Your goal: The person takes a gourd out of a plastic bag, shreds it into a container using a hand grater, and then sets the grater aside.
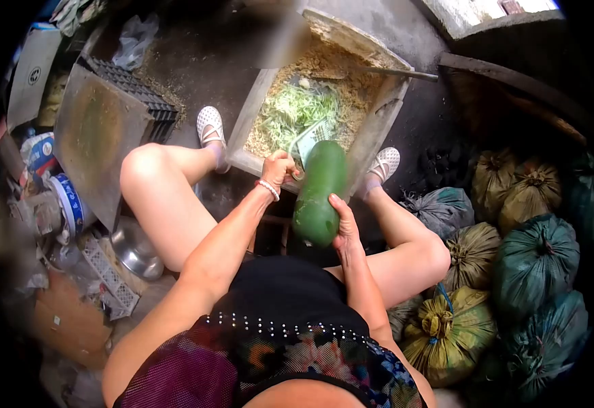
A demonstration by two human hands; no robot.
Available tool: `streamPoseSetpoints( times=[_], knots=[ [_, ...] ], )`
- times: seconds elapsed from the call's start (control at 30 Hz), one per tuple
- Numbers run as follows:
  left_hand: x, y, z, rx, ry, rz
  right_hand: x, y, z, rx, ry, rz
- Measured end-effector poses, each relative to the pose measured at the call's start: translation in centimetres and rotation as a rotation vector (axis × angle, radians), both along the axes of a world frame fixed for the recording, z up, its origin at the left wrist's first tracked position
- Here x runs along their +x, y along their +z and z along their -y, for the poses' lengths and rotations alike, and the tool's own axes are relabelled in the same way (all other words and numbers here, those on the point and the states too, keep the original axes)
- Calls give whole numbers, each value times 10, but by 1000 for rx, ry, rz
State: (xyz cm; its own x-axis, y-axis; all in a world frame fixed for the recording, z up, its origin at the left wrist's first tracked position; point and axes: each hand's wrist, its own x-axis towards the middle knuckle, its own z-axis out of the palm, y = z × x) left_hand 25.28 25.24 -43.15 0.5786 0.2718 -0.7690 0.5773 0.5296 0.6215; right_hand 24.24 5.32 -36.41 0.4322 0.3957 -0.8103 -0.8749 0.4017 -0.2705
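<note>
A long green gourd (pixel 321 194) lies tilted over the near edge of a wooden trough (pixel 242 129). My right hand (pixel 343 221) grips its lower right side, thumb on the skin. My left hand (pixel 280 168) is closed around the handle of a pale green grater (pixel 314 139), whose flat part reaches toward the gourd's upper end. Part of the grater is hidden behind the gourd. Pale green shreds (pixel 293 109) are heaped in the trough, with yellowish crumbly meal (pixel 354 88) around them.
A stick (pixel 402 73) crosses the trough's right edge. Several tied sacks (pixel 538 251) stand at the right. On the left are a board (pixel 96 136), a black crate (pixel 133 92), a metal bowl (pixel 136 250), a white plastic basket (pixel 110 279) and cardboard (pixel 72 319).
</note>
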Motion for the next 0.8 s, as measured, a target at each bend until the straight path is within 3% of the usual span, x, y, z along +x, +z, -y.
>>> streamPoseSetpoints(
  times=[0.1,0.17,0.23,0.3,0.43,0.47,0.6,0.8],
  knots=[
    [-5,13,-2,-219,88,-75,1,4,-1,-66,76,31],
    [-2,20,-12,-503,-20,-224,-1,1,6,-85,150,39],
    [-3,-9,-11,-585,-36,-262,-1,9,6,-113,183,25],
    [7,-5,-10,-730,-84,-330,1,11,6,-145,239,61],
    [12,5,2,-731,-16,-392,14,25,6,-203,340,-41],
    [8,-25,9,-788,111,-237,20,35,2,-244,393,-31],
    [15,-25,1,-1083,117,-197,42,67,-9,-387,538,7],
    [17,-58,24,-1104,212,-90,51,81,-27,-530,695,51]
  ],
)
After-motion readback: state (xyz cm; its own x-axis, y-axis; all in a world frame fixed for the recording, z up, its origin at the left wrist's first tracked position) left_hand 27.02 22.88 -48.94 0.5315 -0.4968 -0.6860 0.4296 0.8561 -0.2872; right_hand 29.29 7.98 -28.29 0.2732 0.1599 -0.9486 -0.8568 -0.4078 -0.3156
